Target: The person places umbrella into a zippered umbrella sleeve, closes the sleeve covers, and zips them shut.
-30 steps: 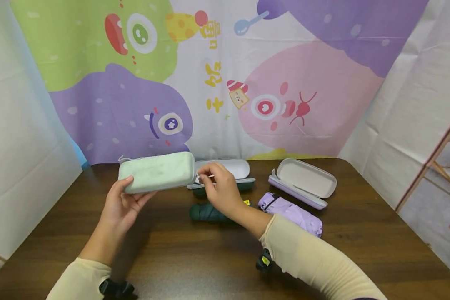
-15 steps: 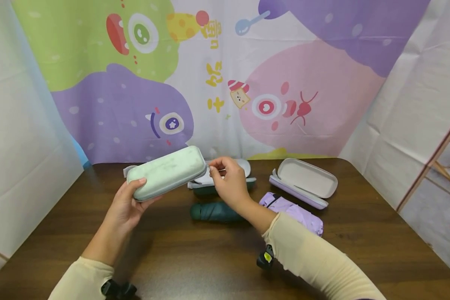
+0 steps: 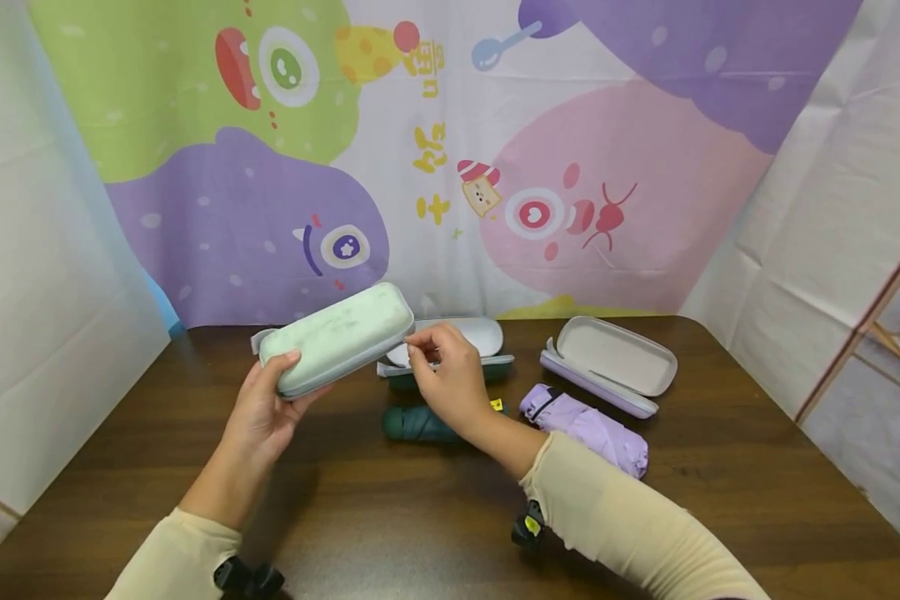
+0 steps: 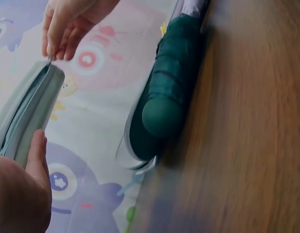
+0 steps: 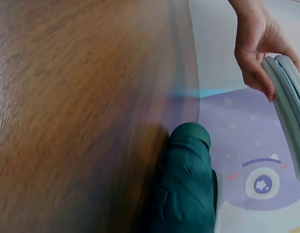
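Note:
Above the table, my left hand (image 3: 262,417) grips a pale green hard zip case (image 3: 337,337) at its lower left end, thumb on its top face. The case is tilted, its right end higher. My right hand (image 3: 453,379) is at that raised end, with thumb and forefinger pinching the small zipper pull (image 4: 50,59). In the left wrist view a gap runs along the zip, showing teal material inside. A folded dark green umbrella (image 3: 416,423) lies on the table, partly hidden behind my right hand.
Behind the green umbrella stands an open dark green case (image 3: 498,367) with a pale lining. To the right are an open lilac case (image 3: 596,383) and a folded lilac umbrella (image 3: 592,433). A printed cartoon cloth (image 3: 435,267) hangs at the table's back edge.
My left hand has tilted the pale green case so its right end rises, and shifted it slightly right. My right hand moved right and up with that end, then slightly back down and left.

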Action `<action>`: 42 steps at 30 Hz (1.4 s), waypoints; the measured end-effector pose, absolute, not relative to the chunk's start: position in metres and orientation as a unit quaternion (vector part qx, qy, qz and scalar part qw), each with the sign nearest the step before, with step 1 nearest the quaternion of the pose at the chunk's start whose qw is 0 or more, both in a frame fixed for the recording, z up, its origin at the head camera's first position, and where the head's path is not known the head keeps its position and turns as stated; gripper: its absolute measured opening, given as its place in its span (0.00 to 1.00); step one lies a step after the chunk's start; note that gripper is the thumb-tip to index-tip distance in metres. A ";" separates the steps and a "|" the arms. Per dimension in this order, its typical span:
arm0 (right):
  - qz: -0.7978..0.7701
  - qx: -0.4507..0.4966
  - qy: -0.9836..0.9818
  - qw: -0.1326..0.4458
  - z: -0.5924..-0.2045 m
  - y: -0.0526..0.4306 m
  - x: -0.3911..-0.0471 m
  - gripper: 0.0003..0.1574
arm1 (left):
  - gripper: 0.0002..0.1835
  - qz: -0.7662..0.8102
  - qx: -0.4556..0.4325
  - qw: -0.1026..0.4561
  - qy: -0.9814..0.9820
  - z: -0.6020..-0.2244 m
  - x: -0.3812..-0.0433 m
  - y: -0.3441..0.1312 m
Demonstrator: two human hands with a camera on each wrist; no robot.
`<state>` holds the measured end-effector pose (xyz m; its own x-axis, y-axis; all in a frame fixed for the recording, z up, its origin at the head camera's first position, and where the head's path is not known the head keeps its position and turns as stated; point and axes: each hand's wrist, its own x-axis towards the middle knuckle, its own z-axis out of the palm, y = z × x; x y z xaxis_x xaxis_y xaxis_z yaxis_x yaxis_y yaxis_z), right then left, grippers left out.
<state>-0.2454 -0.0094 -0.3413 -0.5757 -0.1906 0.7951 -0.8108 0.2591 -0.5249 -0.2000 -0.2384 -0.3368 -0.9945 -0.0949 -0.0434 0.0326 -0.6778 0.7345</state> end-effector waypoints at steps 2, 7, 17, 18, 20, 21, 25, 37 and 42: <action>0.503 0.345 -0.732 0.303 -0.343 -0.012 -0.244 0.04 | 0.16 -0.916 0.053 0.034 -0.395 -0.337 -0.200 -0.234; 0.491 0.360 -0.742 0.282 -0.346 -0.022 -0.235 0.03 | 0.19 -0.915 0.071 0.030 -0.395 -0.337 -0.201 -0.220; 0.500 0.362 -0.745 0.253 -0.350 -0.037 -0.221 0.03 | 0.18 -0.926 0.064 -0.003 -0.372 -0.339 -0.203 -0.201; 0.502 0.359 -0.744 0.254 -0.350 -0.036 -0.222 0.03 | 0.18 -0.925 0.059 -0.002 -0.375 -0.340 -0.203 -0.200; 0.505 0.356 -0.743 0.258 -0.350 -0.035 -0.223 0.03 | 0.20 -0.923 0.046 -0.001 -0.381 -0.340 -0.203 -0.200; 0.505 0.356 -0.742 0.260 -0.350 -0.034 -0.224 0.03 | 0.22 -0.922 0.038 0.000 -0.386 -0.341 -0.203 -0.200; 0.512 0.361 -0.734 0.261 -0.352 -0.032 -0.228 0.02 | 0.30 -0.916 0.003 0.003 -0.400 -0.343 -0.202 -0.201; 0.594 0.376 -0.675 0.224 -0.355 -0.020 -0.240 0.03 | 0.19 -0.893 -0.256 -0.037 -0.369 -0.356 -0.205 -0.223; 0.628 0.401 -0.643 0.180 -0.354 -0.014 -0.244 0.05 | 0.37 -0.898 -0.315 -0.116 -0.284 -0.349 -0.208 -0.234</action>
<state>-0.2443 -0.0143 -0.3545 -0.6144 -0.2891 0.7341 -0.7408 -0.1088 -0.6629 -0.2083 -0.2337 -0.3495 -0.7745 0.3869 0.5005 -0.0284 -0.8116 0.5835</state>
